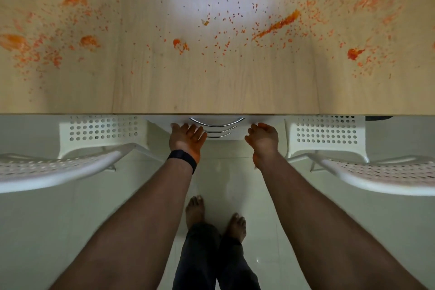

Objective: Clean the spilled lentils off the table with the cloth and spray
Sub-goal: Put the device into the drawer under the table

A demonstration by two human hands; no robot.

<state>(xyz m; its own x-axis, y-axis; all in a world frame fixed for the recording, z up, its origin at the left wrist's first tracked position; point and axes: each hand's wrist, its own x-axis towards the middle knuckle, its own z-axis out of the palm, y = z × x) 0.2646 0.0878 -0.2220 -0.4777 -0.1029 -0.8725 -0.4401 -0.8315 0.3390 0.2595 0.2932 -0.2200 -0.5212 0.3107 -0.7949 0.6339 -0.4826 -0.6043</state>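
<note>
Plainly, the lentils [226, 37] lie scattered over nearly the whole width of the light wooden desk [211, 96], thin in the middle and thicker toward both sides. Among the loose grains sit wet orange smears, one long streak [277, 24] right of centre and a red blob [354, 53] further right. Neither cloth nor spray shows in this view.

Both hands hang below the near desk edge, in front of a white drawer unit with curved metal handles [216, 122]. The left hand [187, 138], with a black band [182, 159] on its wrist, has its grip relaxed, fingers spread and holding nothing. The right hand [262, 138] is loosely curled, also holding nothing.

The dry grains look light, hard and apt to roll or skip off the edge if swept fast, so gathering them inward with a bunched cloth seems wise. The mashed patches look soft and sticky and probably need spray first. A cloth is limp; taking it in a full-palm wad should press best.

White perforated chairs [101, 129] stand on either side, over a pale tiled floor [306, 231].
</note>
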